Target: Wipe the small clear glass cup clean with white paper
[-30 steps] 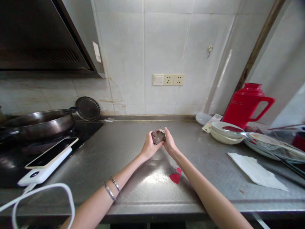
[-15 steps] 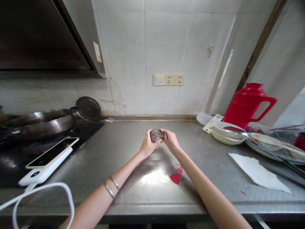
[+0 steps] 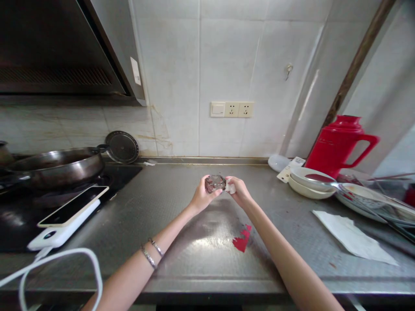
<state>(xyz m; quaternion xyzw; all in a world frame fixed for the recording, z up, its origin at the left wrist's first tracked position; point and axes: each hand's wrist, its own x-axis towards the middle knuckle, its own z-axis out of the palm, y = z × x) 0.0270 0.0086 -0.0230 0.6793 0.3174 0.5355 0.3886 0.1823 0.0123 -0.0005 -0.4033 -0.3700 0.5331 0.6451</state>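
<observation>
Mid-frame, the right hand (image 3: 241, 191), fingers pinching tissue (image 3: 231, 187), had shifted rightward, leaving the glass bowl (image 3: 215, 184) gripped by the left hand (image 3: 202, 198).

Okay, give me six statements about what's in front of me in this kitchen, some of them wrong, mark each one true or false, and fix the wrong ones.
1. The left hand grips a glass item. True.
2. The right hand holds nothing. False: the right hand holds a white wad.
3. The thermos is blue. False: the thermos is red.
4. The bracelets are on the left arm. True.
5. The pan is at the right side of the view. False: the pan is at the left, on the stove.
6. A red scrap lies on the counter. True.
</observation>
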